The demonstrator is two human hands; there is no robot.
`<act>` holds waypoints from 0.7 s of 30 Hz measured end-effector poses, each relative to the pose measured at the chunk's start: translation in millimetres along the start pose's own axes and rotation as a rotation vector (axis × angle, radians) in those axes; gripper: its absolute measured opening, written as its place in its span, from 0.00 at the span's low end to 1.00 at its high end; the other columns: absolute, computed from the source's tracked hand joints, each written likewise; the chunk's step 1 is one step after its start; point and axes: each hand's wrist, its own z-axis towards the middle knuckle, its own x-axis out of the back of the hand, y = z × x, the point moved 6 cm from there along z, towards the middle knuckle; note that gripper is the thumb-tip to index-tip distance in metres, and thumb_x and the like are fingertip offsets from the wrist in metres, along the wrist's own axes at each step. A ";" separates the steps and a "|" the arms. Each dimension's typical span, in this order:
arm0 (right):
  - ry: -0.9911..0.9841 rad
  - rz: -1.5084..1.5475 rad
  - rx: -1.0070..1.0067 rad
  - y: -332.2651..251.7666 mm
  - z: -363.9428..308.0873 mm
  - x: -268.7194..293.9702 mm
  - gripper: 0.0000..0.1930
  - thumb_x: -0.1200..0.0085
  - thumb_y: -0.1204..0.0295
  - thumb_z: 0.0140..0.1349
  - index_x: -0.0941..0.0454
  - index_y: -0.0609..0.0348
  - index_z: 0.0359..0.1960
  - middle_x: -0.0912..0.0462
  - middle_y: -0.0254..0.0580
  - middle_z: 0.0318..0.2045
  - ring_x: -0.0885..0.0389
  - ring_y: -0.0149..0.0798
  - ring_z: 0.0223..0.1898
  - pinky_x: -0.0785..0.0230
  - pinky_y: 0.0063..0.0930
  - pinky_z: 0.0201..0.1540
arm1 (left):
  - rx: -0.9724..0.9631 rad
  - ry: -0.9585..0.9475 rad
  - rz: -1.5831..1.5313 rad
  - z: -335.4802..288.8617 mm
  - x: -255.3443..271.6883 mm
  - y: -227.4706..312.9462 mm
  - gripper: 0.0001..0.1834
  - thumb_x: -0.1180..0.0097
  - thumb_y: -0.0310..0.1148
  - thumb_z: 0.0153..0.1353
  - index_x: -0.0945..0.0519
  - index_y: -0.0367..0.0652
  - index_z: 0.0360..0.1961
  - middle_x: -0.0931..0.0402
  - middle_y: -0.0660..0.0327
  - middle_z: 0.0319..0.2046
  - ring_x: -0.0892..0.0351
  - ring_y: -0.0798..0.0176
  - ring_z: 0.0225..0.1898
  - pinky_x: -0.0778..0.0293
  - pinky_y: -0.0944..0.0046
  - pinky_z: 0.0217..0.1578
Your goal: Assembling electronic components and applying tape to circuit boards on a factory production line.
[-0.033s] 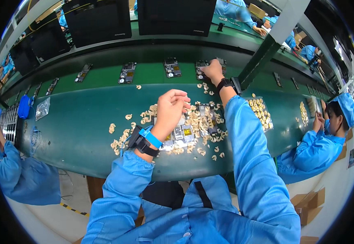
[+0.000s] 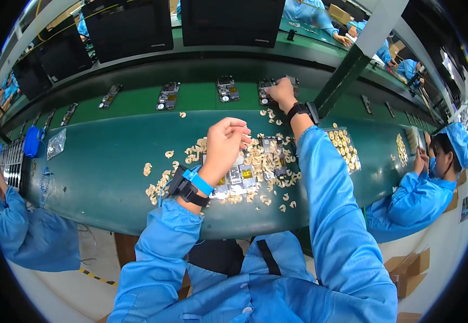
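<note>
My right hand (image 2: 282, 92) reaches to the far green strip, its fingers closed at a dark circuit board (image 2: 266, 92). The hand covers part of that board, and its fingertips are partly hidden. My left hand (image 2: 225, 144) hovers over a heap of small cream-coloured curved pieces (image 2: 263, 157), fingers curled together. What they hold, if anything, cannot be made out. Beneath and around the heap lie several circuit boards (image 2: 235, 175) with silver shields and yellow patches. A few more cream pieces (image 2: 271, 114) lie just nearer than my right hand.
Along the strip sit more boards (image 2: 227, 89). A green post (image 2: 344, 81) rises right of my right hand. Nearby stands a clear tray (image 2: 343, 149) of round yellowish pieces. A co-worker (image 2: 422, 183) sits at right. Dark monitors (image 2: 233, 21) hang across the back; a plastic bag (image 2: 56, 143) lies left.
</note>
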 end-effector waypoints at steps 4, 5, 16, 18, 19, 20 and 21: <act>-0.046 0.442 -0.018 2.4 -1.8 -4.7 0.18 0.29 0.80 0.55 0.20 0.76 0.45 0.13 0.51 0.42 0.14 0.41 0.41 0.23 0.36 0.45 | -0.016 -0.008 -0.014 2.7 5.5 -5.6 0.11 0.49 0.22 0.72 0.22 0.26 0.51 0.16 0.48 0.41 0.12 0.60 0.38 0.15 0.65 0.39; -0.184 0.720 -0.039 3.8 -2.7 3.7 0.15 0.33 0.82 0.59 0.20 0.76 0.47 0.13 0.48 0.41 0.15 0.37 0.39 0.23 0.32 0.43 | -0.010 -0.020 -0.018 2.9 -2.1 -2.6 0.11 0.49 0.22 0.72 0.22 0.26 0.51 0.16 0.48 0.41 0.12 0.60 0.38 0.15 0.65 0.39; -0.249 0.706 0.246 -46.9 -167.6 82.0 0.17 0.31 0.71 0.63 0.21 0.69 0.47 0.16 0.40 0.34 0.16 0.29 0.32 0.23 0.26 0.34 | -0.008 -0.099 -0.220 -3.3 -19.1 12.9 0.12 0.51 0.23 0.75 0.22 0.28 0.53 0.15 0.53 0.47 0.13 0.64 0.43 0.12 0.63 0.45; -0.132 0.507 0.300 -25.6 -175.2 122.8 0.16 0.31 0.71 0.62 0.20 0.67 0.46 0.15 0.42 0.35 0.16 0.33 0.32 0.23 0.28 0.34 | 0.007 -0.103 -0.230 -5.5 -14.4 12.7 0.12 0.51 0.24 0.76 0.22 0.27 0.54 0.16 0.52 0.48 0.13 0.63 0.45 0.12 0.62 0.47; -0.018 0.304 0.352 -9.6 -177.4 151.3 0.15 0.31 0.70 0.61 0.18 0.66 0.45 0.15 0.44 0.35 0.15 0.37 0.32 0.23 0.31 0.35 | 0.021 -0.106 -0.244 -5.7 -16.0 13.5 0.12 0.51 0.24 0.76 0.23 0.27 0.54 0.16 0.52 0.49 0.13 0.62 0.46 0.12 0.61 0.48; 0.084 0.141 0.354 18.9 -177.2 175.4 0.14 0.30 0.71 0.60 0.17 0.65 0.44 0.15 0.46 0.35 0.16 0.42 0.34 0.23 0.35 0.37 | 0.034 -0.121 -0.255 -5.6 -21.1 16.8 0.14 0.52 0.25 0.76 0.25 0.26 0.57 0.17 0.51 0.50 0.13 0.61 0.47 0.13 0.60 0.51; 0.180 -0.020 0.356 44.5 -177.4 196.5 0.13 0.30 0.71 0.59 0.15 0.64 0.43 0.15 0.49 0.35 0.16 0.47 0.35 0.24 0.38 0.39 | 0.034 -0.124 -0.262 -4.5 -24.3 16.6 0.14 0.52 0.25 0.76 0.25 0.26 0.57 0.17 0.51 0.50 0.13 0.61 0.47 0.13 0.60 0.51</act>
